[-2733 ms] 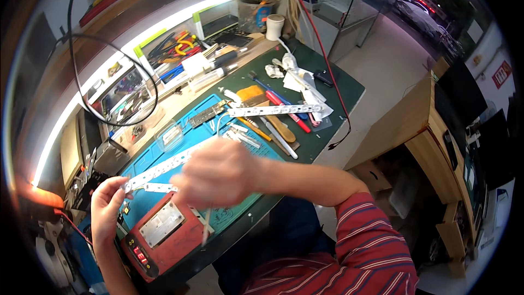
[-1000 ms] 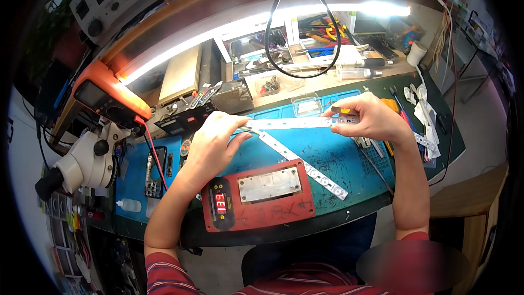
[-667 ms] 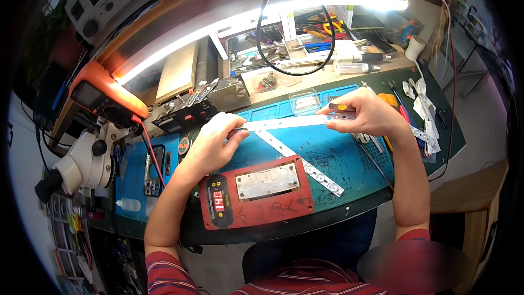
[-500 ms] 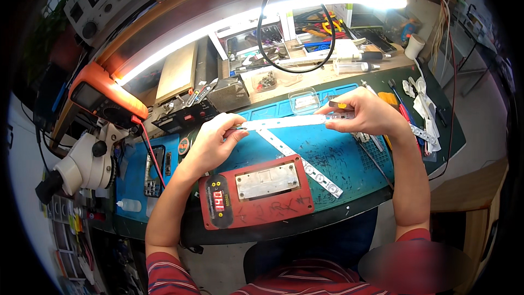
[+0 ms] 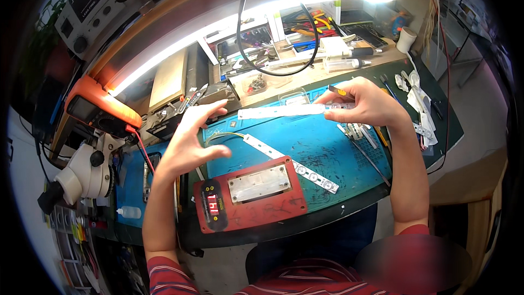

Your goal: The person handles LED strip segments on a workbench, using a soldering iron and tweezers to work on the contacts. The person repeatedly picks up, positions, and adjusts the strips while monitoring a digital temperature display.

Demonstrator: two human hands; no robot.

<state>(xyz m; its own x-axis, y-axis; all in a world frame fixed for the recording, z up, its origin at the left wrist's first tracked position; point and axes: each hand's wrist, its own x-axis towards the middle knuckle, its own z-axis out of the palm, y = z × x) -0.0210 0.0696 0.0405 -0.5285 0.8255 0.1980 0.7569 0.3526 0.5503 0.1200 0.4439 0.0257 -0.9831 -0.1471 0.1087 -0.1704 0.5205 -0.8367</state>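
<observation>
My right hand (image 5: pixel 363 104) pinches a white LED strip (image 5: pixel 278 111) by its right end and holds it level above the blue mat (image 5: pixel 327 142). A small dark flat piece with a yellow mark (image 5: pixel 341 92) also sits in its fingers; its kind is unclear. My left hand (image 5: pixel 188 142) is open, fingers and thumb spread, just left of the strip's free end and not touching it. Below, a second LED strip (image 5: pixel 267 149) with thin wires at its left end lies slanted on the mat. It passes the corner of a red heating plate (image 5: pixel 267 213) with a metal top and lit display.
An orange multimeter (image 5: pixel 101 106) and a white microscope (image 5: pixel 82 169) stand at the left, near a small bottle (image 5: pixel 129 212). A clear box (image 5: pixel 293 97) lies behind the held strip. A black cable loop (image 5: pixel 239 33) hangs overhead. Crumpled tissue (image 5: pixel 417 98) lies at right.
My left hand has let go of the held strip's left end and opened, moving slightly left. My right hand still holds the strip. The whole view has shifted a little.
</observation>
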